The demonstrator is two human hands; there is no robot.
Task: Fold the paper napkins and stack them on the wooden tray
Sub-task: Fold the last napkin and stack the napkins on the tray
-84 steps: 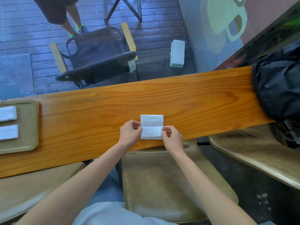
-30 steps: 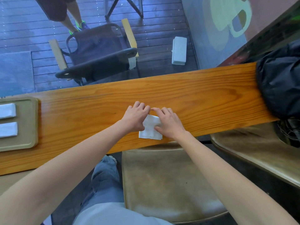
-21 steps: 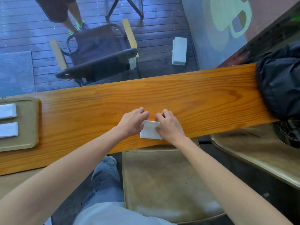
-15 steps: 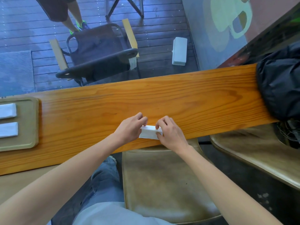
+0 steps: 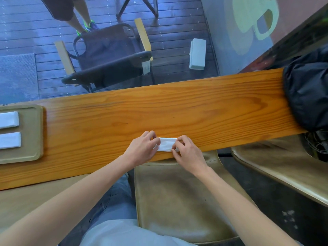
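Observation:
A white paper napkin (image 5: 166,144), folded into a narrow strip, lies on the wooden counter (image 5: 177,110) near its front edge. My left hand (image 5: 142,148) pinches its left end and my right hand (image 5: 186,151) pinches its right end. At the far left sits the wooden tray (image 5: 35,132), partly cut off by the frame. On it lie two folded white napkins side by side, one farther (image 5: 8,119) and one nearer (image 5: 9,140).
A black bag (image 5: 307,96) rests on the counter's right end. Padded stools stand below the front edge, one in front of me (image 5: 177,192) and one at right (image 5: 284,162). Beyond the glass are a chair (image 5: 106,55) and a person's legs (image 5: 74,13).
The napkin went from a wide rectangle to a narrow strip. Both hands pressed across it, then drew back toward the front edge and now pinch its ends.

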